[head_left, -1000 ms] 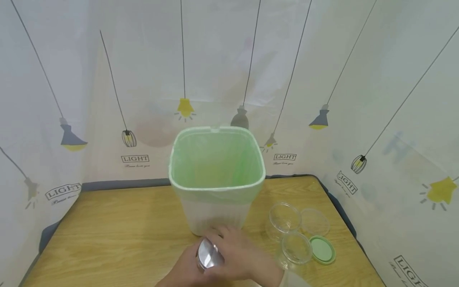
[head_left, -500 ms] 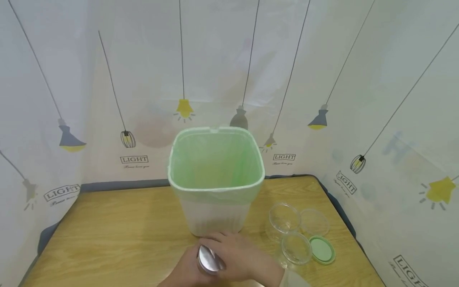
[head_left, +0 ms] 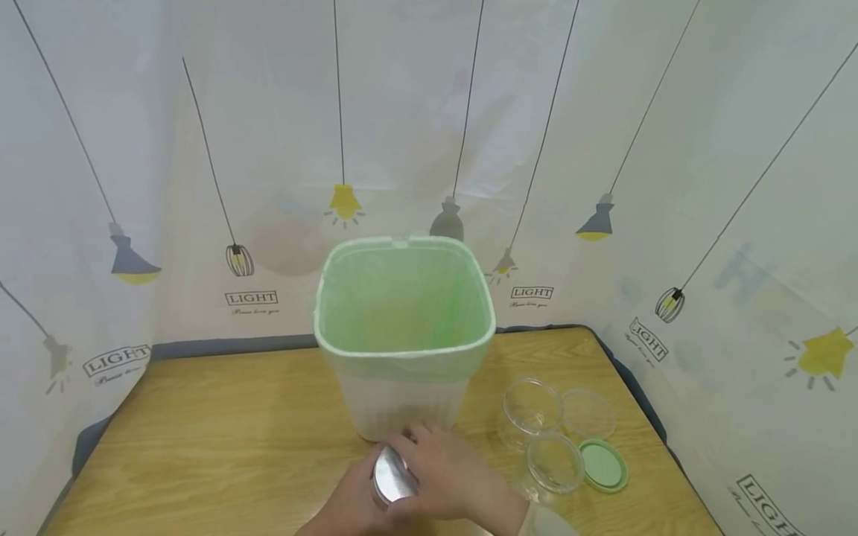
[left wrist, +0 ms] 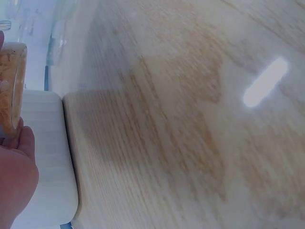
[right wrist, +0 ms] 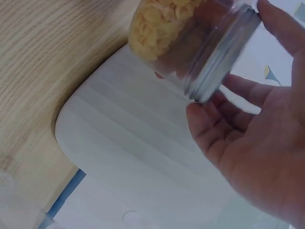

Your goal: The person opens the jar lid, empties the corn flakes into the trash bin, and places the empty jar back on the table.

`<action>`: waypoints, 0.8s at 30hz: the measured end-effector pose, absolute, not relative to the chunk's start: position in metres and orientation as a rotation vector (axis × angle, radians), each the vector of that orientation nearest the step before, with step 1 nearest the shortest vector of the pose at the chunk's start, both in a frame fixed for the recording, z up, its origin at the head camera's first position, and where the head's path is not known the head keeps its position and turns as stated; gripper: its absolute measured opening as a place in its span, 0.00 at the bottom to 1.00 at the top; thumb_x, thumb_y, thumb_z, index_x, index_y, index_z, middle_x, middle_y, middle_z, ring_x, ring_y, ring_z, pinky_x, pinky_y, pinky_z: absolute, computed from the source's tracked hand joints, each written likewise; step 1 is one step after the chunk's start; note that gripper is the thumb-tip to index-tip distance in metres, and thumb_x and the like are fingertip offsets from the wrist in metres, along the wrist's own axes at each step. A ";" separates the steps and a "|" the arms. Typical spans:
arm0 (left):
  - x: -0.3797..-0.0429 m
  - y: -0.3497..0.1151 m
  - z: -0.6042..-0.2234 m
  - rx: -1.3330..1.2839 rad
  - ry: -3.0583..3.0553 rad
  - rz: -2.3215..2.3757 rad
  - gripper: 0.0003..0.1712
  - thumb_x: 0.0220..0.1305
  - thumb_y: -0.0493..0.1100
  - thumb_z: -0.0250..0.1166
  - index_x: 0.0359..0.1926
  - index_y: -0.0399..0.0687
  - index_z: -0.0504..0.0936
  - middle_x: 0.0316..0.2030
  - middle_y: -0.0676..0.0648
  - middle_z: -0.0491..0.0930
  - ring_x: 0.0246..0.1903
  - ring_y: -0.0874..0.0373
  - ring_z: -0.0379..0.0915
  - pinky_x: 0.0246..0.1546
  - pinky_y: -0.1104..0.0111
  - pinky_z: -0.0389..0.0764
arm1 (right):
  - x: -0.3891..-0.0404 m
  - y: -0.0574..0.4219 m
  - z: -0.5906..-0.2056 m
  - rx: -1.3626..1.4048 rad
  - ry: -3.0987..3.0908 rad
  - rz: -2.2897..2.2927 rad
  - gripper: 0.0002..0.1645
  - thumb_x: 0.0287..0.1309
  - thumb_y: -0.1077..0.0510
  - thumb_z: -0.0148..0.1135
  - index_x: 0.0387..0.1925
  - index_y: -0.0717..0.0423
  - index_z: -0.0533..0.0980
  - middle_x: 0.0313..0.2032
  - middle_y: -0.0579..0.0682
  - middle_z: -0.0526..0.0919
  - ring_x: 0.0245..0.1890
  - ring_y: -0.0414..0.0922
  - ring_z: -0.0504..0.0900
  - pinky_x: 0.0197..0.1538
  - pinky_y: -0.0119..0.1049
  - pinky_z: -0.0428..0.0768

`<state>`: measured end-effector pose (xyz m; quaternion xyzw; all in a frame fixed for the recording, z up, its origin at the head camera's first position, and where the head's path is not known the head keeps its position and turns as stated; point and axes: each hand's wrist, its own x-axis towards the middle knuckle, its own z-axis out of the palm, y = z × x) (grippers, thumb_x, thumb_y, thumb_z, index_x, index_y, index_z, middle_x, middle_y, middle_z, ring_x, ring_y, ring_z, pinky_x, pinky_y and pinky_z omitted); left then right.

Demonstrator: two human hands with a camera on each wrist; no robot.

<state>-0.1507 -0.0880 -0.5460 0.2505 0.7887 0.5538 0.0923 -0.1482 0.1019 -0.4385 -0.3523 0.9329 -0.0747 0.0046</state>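
A clear jar (right wrist: pixel 162 31) with yellow pieces that look like dry pasta is held tilted above the table, in front of the bin. My left hand (head_left: pixel 345 502) grips the jar's body; the left wrist view catches only part of that hand, by the jar's bottom. The silver screw lid (head_left: pixel 392 476) is on the jar. Fingers and thumb of my right hand (right wrist: pixel 262 148) pinch the lid's edge from opposite sides. In the head view the hands hide most of the jar's body.
A white bin (head_left: pixel 402 394) with a green-lined rim stands just beyond the hands. To the right on the wooden table (head_left: pixel 221 439) are two clear containers (head_left: pixel 532 409), a flat clear lid (head_left: pixel 590 415) and a green lid (head_left: pixel 603 465). A printed curtain surrounds the table.
My right hand turned over the lid half a second ago, its fingers lying closer together; now it has turned back with its fingers spread around the lid's edge. The left hand stays nearly still.
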 end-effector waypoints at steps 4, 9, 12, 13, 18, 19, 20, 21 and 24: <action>-0.151 -0.085 -0.548 0.806 2.313 1.654 0.48 0.46 0.54 0.78 0.67 0.61 0.63 0.58 0.55 0.77 0.54 0.62 0.77 0.56 0.70 0.78 | -0.149 0.103 -0.439 -1.269 2.856 -0.270 0.46 0.48 0.35 0.69 0.67 0.42 0.66 0.62 0.42 0.73 0.60 0.43 0.72 0.61 0.40 0.76; -0.153 -0.087 -0.548 0.840 2.319 1.696 0.49 0.49 0.49 0.77 0.70 0.59 0.61 0.60 0.51 0.77 0.55 0.61 0.76 0.55 0.69 0.78 | -0.144 0.100 -0.443 -1.134 2.990 -0.308 0.49 0.45 0.21 0.61 0.64 0.41 0.67 0.58 0.46 0.74 0.57 0.45 0.74 0.56 0.44 0.78; -0.153 -0.088 -0.546 0.792 2.324 1.687 0.49 0.48 0.49 0.77 0.69 0.61 0.62 0.59 0.51 0.77 0.54 0.61 0.77 0.54 0.69 0.79 | -0.142 0.097 -0.446 -1.014 3.073 -0.261 0.52 0.39 0.18 0.61 0.61 0.42 0.69 0.49 0.46 0.75 0.49 0.44 0.75 0.48 0.41 0.79; -0.153 -0.088 -0.546 0.770 2.325 1.677 0.49 0.48 0.50 0.78 0.69 0.63 0.62 0.59 0.52 0.77 0.53 0.62 0.76 0.53 0.69 0.79 | -0.142 0.096 -0.446 -1.003 3.081 -0.240 0.53 0.37 0.18 0.62 0.61 0.42 0.69 0.47 0.46 0.75 0.46 0.43 0.75 0.46 0.40 0.79; -0.151 -0.085 -0.545 0.764 2.330 1.667 0.50 0.47 0.52 0.78 0.68 0.64 0.61 0.60 0.54 0.75 0.55 0.62 0.75 0.56 0.70 0.77 | -0.146 0.099 -0.444 -1.150 3.016 -0.220 0.49 0.40 0.27 0.70 0.63 0.42 0.70 0.48 0.44 0.76 0.47 0.41 0.75 0.48 0.35 0.79; -0.151 -0.085 -0.545 0.776 2.300 1.686 0.49 0.47 0.51 0.78 0.68 0.63 0.61 0.61 0.54 0.75 0.56 0.61 0.75 0.57 0.70 0.77 | -0.147 0.101 -0.443 -1.207 2.984 -0.225 0.48 0.42 0.31 0.71 0.64 0.41 0.69 0.51 0.44 0.76 0.49 0.41 0.75 0.51 0.36 0.79; -0.151 -0.084 -0.545 0.801 2.284 1.700 0.49 0.48 0.51 0.77 0.68 0.61 0.61 0.61 0.53 0.75 0.57 0.60 0.75 0.58 0.69 0.77 | -0.148 0.102 -0.441 -1.260 2.949 -0.227 0.48 0.43 0.33 0.72 0.66 0.41 0.67 0.54 0.44 0.76 0.53 0.42 0.75 0.54 0.37 0.78; -0.151 -0.083 -0.545 0.800 2.244 1.722 0.48 0.49 0.50 0.77 0.68 0.61 0.62 0.62 0.53 0.75 0.57 0.60 0.75 0.59 0.69 0.77 | -0.149 0.103 -0.440 -1.313 2.916 -0.221 0.48 0.45 0.35 0.72 0.68 0.40 0.66 0.57 0.44 0.75 0.56 0.43 0.75 0.56 0.39 0.78; -0.152 -0.083 -0.545 0.797 2.157 1.769 0.49 0.50 0.49 0.77 0.69 0.61 0.60 0.63 0.54 0.74 0.59 0.59 0.75 0.60 0.70 0.75 | -0.149 0.104 -0.437 -1.348 2.855 -0.227 0.54 0.43 0.36 0.73 0.71 0.37 0.60 0.65 0.43 0.70 0.63 0.44 0.71 0.61 0.44 0.76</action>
